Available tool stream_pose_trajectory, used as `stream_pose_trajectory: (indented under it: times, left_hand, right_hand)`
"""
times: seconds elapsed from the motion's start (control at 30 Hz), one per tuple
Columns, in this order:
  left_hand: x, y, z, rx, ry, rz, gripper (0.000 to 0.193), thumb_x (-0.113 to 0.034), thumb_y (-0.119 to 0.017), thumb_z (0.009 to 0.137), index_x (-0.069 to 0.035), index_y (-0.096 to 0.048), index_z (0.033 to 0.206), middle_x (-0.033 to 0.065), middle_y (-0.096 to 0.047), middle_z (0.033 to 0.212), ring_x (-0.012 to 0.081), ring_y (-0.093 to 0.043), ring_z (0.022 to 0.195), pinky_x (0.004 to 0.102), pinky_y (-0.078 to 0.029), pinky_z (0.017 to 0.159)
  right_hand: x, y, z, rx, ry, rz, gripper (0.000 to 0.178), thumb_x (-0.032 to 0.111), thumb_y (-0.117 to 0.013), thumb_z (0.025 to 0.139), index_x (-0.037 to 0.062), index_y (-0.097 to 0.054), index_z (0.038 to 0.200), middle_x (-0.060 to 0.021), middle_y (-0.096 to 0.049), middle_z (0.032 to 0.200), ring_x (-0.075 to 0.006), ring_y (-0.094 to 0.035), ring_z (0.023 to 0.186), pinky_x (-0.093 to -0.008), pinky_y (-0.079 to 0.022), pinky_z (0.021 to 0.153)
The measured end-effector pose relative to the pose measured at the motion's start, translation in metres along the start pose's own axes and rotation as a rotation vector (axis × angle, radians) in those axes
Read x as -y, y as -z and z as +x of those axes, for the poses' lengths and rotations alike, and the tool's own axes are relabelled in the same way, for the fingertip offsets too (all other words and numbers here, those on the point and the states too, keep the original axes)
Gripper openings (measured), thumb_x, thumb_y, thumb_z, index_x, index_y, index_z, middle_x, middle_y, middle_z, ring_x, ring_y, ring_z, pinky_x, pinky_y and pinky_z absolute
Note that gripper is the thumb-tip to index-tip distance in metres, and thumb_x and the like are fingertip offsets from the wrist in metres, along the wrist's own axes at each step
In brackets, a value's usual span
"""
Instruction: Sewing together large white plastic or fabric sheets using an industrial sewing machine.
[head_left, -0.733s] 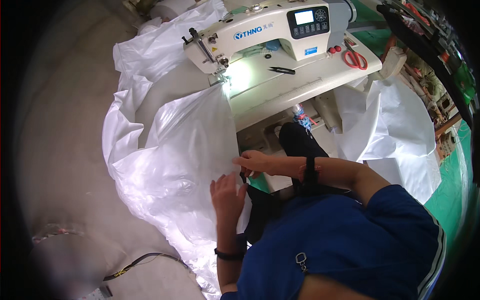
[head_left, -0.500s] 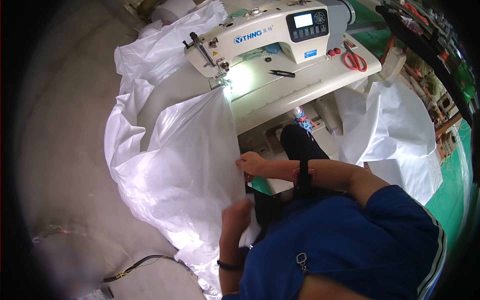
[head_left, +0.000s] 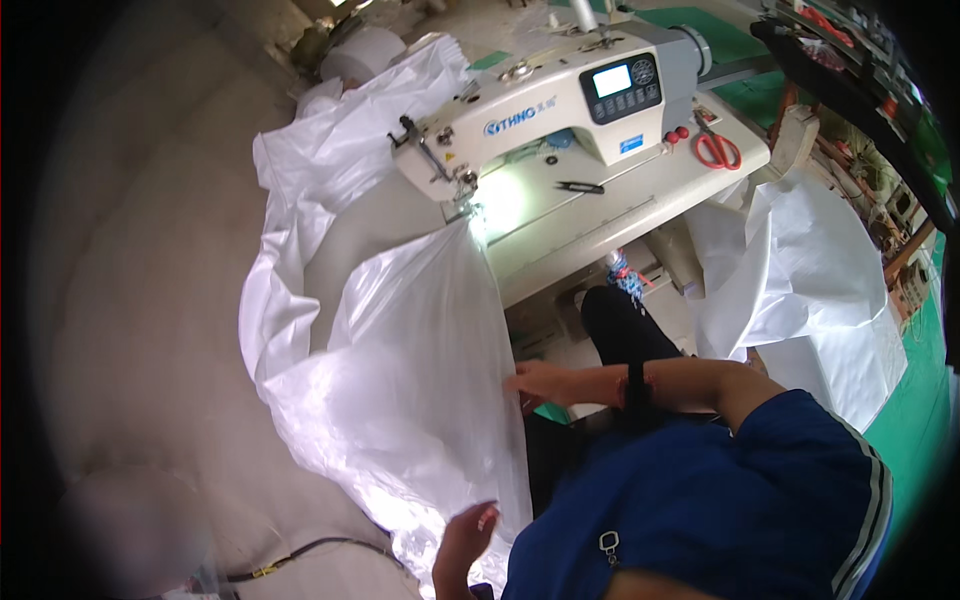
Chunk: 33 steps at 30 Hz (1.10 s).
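A large white plastic sheet hangs in folds from under the needle area of a white sewing machine. My right hand pinches the sheet's right-hand edge, below the machine table. Lower down, in front of the sheet and close to my body, my left hand is closed with its fingers curled. Whatever its fingers may hold is hidden. The upper end of the sheet gathers to a narrow point at the lit presser foot.
Black thread snips and red-handled scissors lie on the machine table. More white sheeting hangs at the right. A dark cable crosses the floor at the lower left. Cluttered racks stand at the far right.
My left hand has moved down along the sheet, toward my body. My right hand still holds the edge. The whole view has shifted, so the machine and sheet appear lower and further right.
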<state>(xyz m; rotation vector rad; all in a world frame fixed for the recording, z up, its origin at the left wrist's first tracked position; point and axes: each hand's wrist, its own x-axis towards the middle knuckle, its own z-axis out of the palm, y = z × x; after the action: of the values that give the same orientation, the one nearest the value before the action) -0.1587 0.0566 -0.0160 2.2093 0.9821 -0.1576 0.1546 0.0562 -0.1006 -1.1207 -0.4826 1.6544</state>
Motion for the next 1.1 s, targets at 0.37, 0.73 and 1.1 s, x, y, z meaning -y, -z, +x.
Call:
stream_pose_trajectory:
  times: [0.37, 0.73, 1.1]
  left_hand:
    - [0.002, 0.104, 0.274, -0.55, 0.044, 0.627, 0.059, -0.042, -0.041, 0.094, -0.009, -0.031, 0.141, 0.0109, -0.028, 0.148, 0.0312, -0.023, 0.137, 0.0493, -0.018, 0.109]
    - [-0.096, 0.089, 0.272, -0.513, -0.373, 0.123, 0.03, -0.029, -0.059, 0.083, -0.005, -0.064, 0.1, 0.0159, -0.063, 0.095, 0.0344, -0.061, 0.088, 0.0405, -0.048, 0.076]
    - [-0.157, 0.046, 0.268, 0.257, -0.173, -0.141, 0.02, -0.015, -0.058, 0.082, 0.002, -0.063, 0.091, 0.0127, -0.065, 0.072, 0.0215, -0.064, 0.063, 0.0337, -0.049, 0.059]
  right_hand:
    - [0.022, 0.006, -0.045, 0.226, 0.04, 0.05, 0.045, 0.035, -0.047, 0.094, -0.006, -0.057, 0.109, -0.011, -0.063, 0.106, -0.0211, -0.062, 0.095, -0.0355, -0.05, 0.084]
    - [0.07, 0.031, -0.012, -0.417, 0.401, -0.471, 0.048, 0.04, -0.056, 0.087, -0.0063, -0.056, 0.1, -0.0197, -0.064, 0.088, -0.0271, -0.064, 0.083, -0.0376, -0.048, 0.069]
    - [0.095, 0.042, 0.021, -0.771, 0.699, -0.554, 0.04, 0.021, -0.055, 0.085, -0.0089, -0.046, 0.11, -0.0306, -0.06, 0.09, -0.041, -0.06, 0.087, -0.0429, -0.047, 0.076]
